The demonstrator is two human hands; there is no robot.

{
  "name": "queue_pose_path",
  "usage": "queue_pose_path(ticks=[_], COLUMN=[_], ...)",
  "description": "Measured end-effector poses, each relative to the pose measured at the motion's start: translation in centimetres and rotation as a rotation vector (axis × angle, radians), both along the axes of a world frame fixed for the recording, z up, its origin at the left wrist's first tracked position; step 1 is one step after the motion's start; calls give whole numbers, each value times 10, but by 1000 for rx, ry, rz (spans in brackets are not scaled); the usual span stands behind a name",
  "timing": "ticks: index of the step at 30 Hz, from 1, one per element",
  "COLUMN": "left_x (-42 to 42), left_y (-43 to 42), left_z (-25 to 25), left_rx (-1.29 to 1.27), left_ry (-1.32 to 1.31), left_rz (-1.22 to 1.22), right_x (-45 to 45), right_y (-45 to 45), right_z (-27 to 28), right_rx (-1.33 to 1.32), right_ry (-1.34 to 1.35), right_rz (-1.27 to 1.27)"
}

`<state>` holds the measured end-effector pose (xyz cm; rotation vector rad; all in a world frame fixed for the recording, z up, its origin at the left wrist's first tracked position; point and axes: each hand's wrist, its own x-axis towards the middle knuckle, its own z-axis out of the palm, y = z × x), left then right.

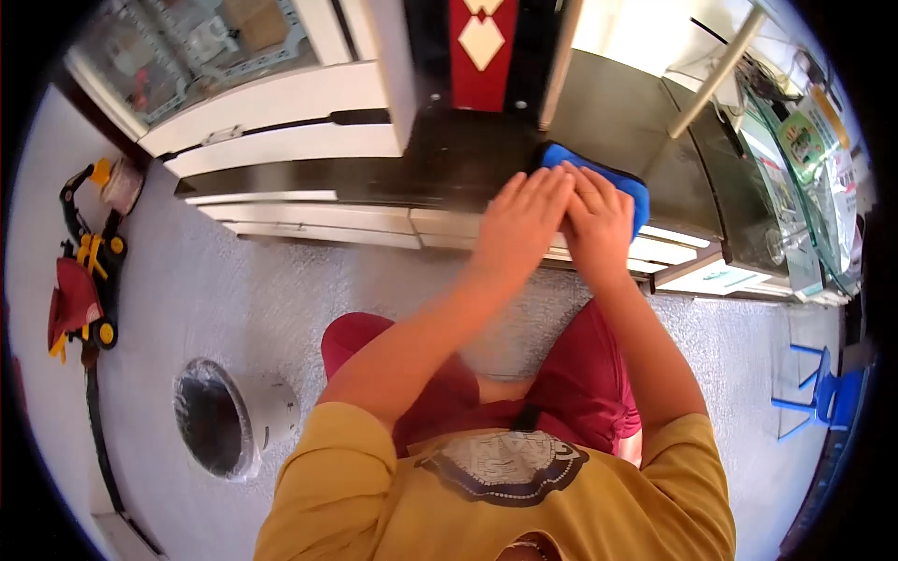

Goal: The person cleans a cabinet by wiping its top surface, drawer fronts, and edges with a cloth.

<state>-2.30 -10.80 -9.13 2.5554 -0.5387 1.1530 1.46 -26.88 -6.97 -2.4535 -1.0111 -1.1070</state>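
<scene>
A blue cloth (pixel 629 182) with a dark edge lies on the dark top of the low cabinet (pixel 449 154), close to its front edge. My right hand (pixel 599 210) presses down on this cloth, its fingers bent over it and the thumb side toward my other hand. Beside it, my left hand (pixel 526 213) has its fingers stretched out flat, with the fingertips meeting the right fingers at the cloth's left end. Whether the left fingertips also touch the cloth is hard to see.
White drawers (pixel 327 220) run below the cabinet top. A pale pole (pixel 716 75) rises at the right, near a glass shelf with packets (pixel 814 140). On the floor are a lined bin (pixel 271 411), a toy excavator (pixel 89 271) and a blue chair (pixel 823 393).
</scene>
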Motion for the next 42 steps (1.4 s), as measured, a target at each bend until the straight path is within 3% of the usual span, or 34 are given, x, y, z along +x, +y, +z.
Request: queue_pose_path(ticks=[7, 9, 12, 13, 16, 17, 20, 23, 25, 27, 28, 31, 34, 37, 38, 39, 42], left_x=[-53, -65, -87, -96, -94, -94, -71, -33, 21, 26, 32, 45, 45, 33, 22, 12, 20], left_y=[145, 167, 147, 137, 118, 112, 92, 98, 111, 100, 99, 112, 166, 234, 234, 249, 333], left_z=[10, 9, -3, -5, 2, 7, 55, 41, -19, 5, 9, 8, 2, 7, 36, 50, 10], left_rx=[4, -23, -424, -614, -1448, -1531, -2182, -2115, -2088, -2094, -1909, -1775, -1610, -1763, -1740, -1828, -1808], left_ry=[30, 36, 7, 134, 521, 558, 401, 459, 365, 237, 277, 208, 220, 111, 50, 70, 1], left_rz=[274, 308, 533, 542, 116, 209, -280, -150, 134, 500, 799, 1044, 1200, 1192, 1307, 1257, 1244], right_x=[-17, -29, -35, -36, -38, -39, -34, -26, -11, 1, 3, 8, 24, 41, 40, 40, 38], right_y=[159, 189, 210, 214, 217, 212, 193, 158, 145, 137, 137, 126, 108, 89, 87, 85, 90], right_z=[5, 9, 14, 13, 12, 14, 32, 56, 55, 50, 49, 52, 51, 34, 34, 36, 31], right_rx=[12, -71, -131, -140, -164, -162, -90, -67, -34, 38, 75, 160, 189, 272, 285, 297, 301], right_ry=[-87, -35, 1, 9, 18, 34, 281, 503, 535, 440, 395, 320, 261, 506, 544, 585, 578], right_rz=[222, 163, 106, 88, 82, 117, 346, 571, 628, 691, 726, 683, 561, 407, 388, 370, 346])
